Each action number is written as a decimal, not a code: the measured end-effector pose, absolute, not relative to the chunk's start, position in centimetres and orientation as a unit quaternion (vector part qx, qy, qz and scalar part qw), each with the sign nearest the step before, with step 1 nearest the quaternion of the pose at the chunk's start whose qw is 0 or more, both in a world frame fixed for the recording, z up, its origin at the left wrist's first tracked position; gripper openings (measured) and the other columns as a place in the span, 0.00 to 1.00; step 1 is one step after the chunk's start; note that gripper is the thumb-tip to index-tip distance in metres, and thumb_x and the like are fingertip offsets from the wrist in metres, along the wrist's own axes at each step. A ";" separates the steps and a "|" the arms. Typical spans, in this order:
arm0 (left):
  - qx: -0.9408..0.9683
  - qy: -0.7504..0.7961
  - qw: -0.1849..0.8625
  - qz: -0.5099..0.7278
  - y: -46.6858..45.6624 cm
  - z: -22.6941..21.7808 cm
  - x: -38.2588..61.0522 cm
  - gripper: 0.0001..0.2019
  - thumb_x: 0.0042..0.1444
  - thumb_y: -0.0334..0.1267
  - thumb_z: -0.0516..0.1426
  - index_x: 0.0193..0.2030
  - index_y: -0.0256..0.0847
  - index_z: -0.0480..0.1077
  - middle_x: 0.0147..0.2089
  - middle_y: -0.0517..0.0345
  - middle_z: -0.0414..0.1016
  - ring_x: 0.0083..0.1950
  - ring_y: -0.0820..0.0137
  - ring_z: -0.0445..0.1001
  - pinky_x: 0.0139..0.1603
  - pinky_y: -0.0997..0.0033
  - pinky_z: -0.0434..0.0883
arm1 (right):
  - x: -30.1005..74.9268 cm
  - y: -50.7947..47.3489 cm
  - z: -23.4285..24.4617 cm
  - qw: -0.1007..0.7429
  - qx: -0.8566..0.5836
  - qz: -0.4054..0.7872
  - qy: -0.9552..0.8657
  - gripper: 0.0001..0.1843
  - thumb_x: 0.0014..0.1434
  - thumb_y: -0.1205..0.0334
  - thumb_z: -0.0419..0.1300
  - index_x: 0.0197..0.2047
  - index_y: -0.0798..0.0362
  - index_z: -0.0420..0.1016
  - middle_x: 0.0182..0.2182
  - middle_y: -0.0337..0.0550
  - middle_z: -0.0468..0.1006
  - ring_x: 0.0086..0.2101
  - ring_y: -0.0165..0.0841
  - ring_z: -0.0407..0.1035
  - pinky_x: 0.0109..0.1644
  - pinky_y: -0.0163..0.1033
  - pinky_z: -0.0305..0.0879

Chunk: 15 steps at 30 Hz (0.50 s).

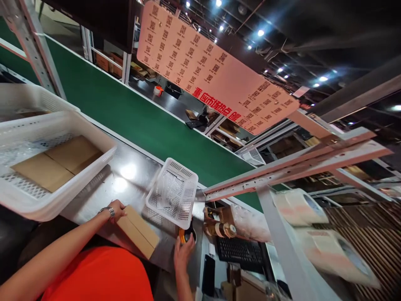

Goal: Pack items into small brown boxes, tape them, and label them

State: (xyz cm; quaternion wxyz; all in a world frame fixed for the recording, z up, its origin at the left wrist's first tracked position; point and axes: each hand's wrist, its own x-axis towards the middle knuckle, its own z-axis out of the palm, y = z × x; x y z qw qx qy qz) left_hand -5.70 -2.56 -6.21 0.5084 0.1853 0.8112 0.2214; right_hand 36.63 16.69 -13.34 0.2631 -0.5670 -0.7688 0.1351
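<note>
cardboard box (138, 232), brown, oblong, lengthwise seam; on near desk (125, 184) of shiny metal, left end pinched by fingers of left hand (116, 210). right hand (184, 253): fingers spread at rounded orange-and-black object (182, 235), cannot tell whether gripping. basket (189, 194), white perforated plastic, just beyond that object. crate (90, 184), white plastic, larger, left.

Warehouse packing station, green conveyor belt (150, 131), steel bench (133, 190), cardboard box (138, 232), QR-code board (232, 79), white rolls (300, 209).
</note>
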 end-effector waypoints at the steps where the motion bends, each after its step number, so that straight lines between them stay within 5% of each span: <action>1: 0.184 0.810 0.511 0.219 -2.5 -6.0 -5.7 0.15 0.56 0.42 0.76 0.48 0.39 0.92 0.41 0.54 0.93 0.38 0.58 0.90 0.30 0.72 0.81 | 36.4 18.2 -12.7 0.232 -0.590 0.139 -0.760 0.56 0.78 0.28 0.47 0.82 0.75 0.66 0.73 0.93 0.76 0.76 0.73 0.73 0.79 0.74 0.72; 5: 0.197 0.816 0.500 0.211 -2.1 -5.0 -5.6 0.18 0.56 0.44 0.76 0.51 0.39 0.92 0.39 0.55 0.91 0.36 0.60 0.87 0.29 0.71 0.81 | 34.7 22.1 -10.8 0.113 -0.615 0.196 -0.755 0.57 0.70 0.38 0.60 0.84 0.78 0.62 0.65 0.89 0.85 0.66 0.71 0.83 0.72 0.69 0.78; 10: 0.209 0.821 0.490 0.206 -1.8 -4.7 -5.7 0.19 0.57 0.41 0.75 0.54 0.39 0.93 0.41 0.55 0.91 0.40 0.60 0.87 0.30 0.73 0.80 | 36.2 22.8 -8.9 0.139 -0.629 0.234 -0.728 0.60 0.73 0.28 0.48 0.85 0.75 0.66 0.46 0.80 0.92 0.41 0.71 0.89 0.48 0.74 0.82; 15: 0.216 0.812 0.504 0.198 -1.4 -5.1 -6.3 0.18 0.55 0.41 0.76 0.51 0.40 0.94 0.39 0.54 0.91 0.36 0.60 0.86 0.31 0.70 0.82 | 40.6 18.7 -4.9 0.326 -0.645 0.357 -0.592 0.73 0.64 0.15 0.62 0.93 0.59 0.56 0.69 0.76 0.87 0.51 0.62 0.91 0.40 0.58 0.90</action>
